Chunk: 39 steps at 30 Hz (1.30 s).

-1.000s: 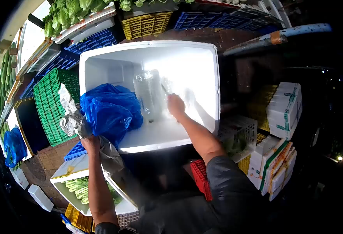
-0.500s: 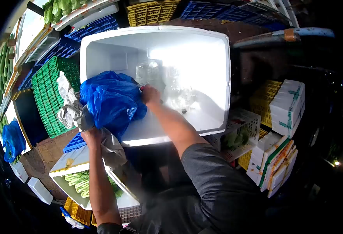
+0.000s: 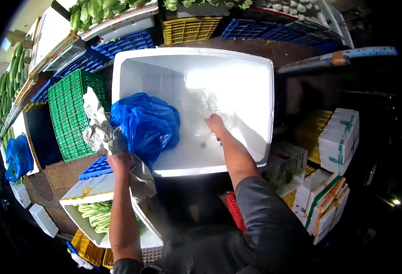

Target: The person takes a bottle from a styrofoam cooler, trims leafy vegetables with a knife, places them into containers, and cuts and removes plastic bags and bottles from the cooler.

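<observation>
A large white foam box (image 3: 194, 172) lies open before me. My left hand (image 3: 120, 160) is closed around crumpled greyish-white paper (image 3: 101, 136) at the box's left edge. Against that paper, a bunched blue plastic bag (image 3: 146, 121) spills over the left wall into the box. Inside the box, my right hand (image 3: 215, 124) grips a knife (image 3: 218, 138) with a red-and-dark handle, its thin blade pointing away from me. Beneath the blade lie clear, glassy lumps (image 3: 194, 102); whether they are ice or plastic I cannot tell.
A green crate (image 3: 68, 116) stands left of the box. Below it, another foam box (image 3: 68, 196) holds leafy greens (image 3: 96, 214). Yellow crates (image 3: 191, 29) and blue crates line the back under vegetables. Taped foam boxes (image 3: 340, 141) are stacked at right, near a metal pole (image 3: 370, 53).
My right hand has moved right, from beside the blue bag to over the clear lumps, and the blade now shows. My left hand keeps its hold on the paper. The view has shifted slightly.
</observation>
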Each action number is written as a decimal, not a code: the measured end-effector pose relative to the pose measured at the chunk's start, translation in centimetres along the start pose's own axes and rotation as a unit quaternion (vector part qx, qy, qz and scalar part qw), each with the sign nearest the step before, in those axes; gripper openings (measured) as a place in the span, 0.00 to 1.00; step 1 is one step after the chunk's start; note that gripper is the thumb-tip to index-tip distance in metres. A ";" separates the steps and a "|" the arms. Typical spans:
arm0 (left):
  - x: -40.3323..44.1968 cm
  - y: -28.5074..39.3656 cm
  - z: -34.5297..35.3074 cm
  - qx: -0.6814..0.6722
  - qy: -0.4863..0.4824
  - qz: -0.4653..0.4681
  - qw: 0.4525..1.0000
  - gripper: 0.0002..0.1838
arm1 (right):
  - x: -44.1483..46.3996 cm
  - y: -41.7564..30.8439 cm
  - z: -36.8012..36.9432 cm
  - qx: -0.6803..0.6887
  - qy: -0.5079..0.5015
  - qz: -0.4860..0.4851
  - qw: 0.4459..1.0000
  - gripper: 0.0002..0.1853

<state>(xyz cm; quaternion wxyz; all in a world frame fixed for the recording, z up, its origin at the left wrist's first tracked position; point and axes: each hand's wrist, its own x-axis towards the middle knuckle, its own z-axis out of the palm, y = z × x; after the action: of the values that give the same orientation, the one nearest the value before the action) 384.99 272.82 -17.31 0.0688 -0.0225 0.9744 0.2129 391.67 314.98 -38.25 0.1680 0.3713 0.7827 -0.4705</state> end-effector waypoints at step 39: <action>0.5 0.2 0.1 -0.086 0.072 -0.085 0.990 0.24 | -16.8 -6.9 -21.9 -0.279 0.241 0.038 0.929 0.34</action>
<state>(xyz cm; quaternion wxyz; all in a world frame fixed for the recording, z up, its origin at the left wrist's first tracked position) 384.45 273.06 -17.35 0.0138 -0.1263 0.9493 0.2875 399.73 324.79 -12.78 0.0886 0.4409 0.8847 -0.1224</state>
